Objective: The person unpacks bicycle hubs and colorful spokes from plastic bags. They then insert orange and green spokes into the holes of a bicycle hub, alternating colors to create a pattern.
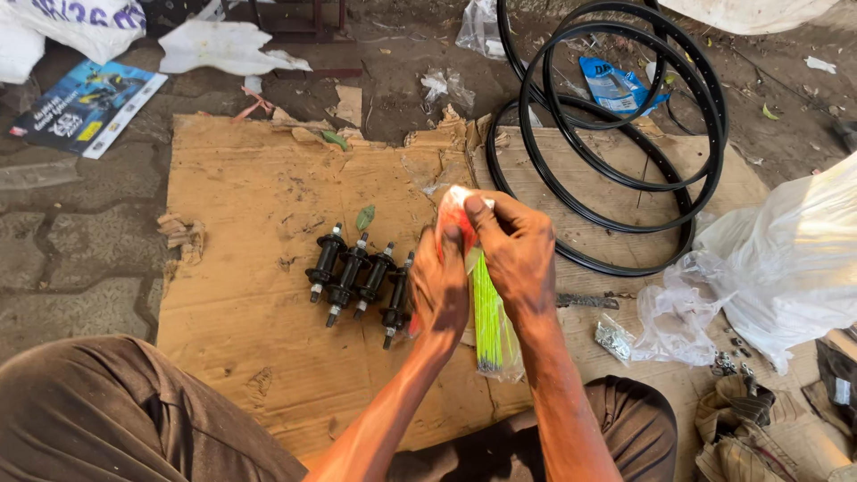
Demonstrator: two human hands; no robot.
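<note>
Head view looks down on a person seated at the near edge of a cardboard sheet [250,232] spread over dirty ground. Both hands meet above the middle of the sheet. The left hand [439,290] is closed around a bundle of bright yellow-green spokes [486,317] in a clear plastic sleeve, gripping near its upper end; the right hand [518,254] pinches the red-and-white top of the wrapper [453,210] between thumb and fingertips. The bundle hangs down toward the person's lap, its lower end between the forearms.

Just left of the hands, four black wheel hubs [357,277] lie side by side on the cardboard, close to the left wrist. Bare cardboard stretches further left to its torn edge. To the right, black rims [625,143] overlap the sheet's far corner, and crumpled clear plastic bags [759,268] crowd the right edge.
</note>
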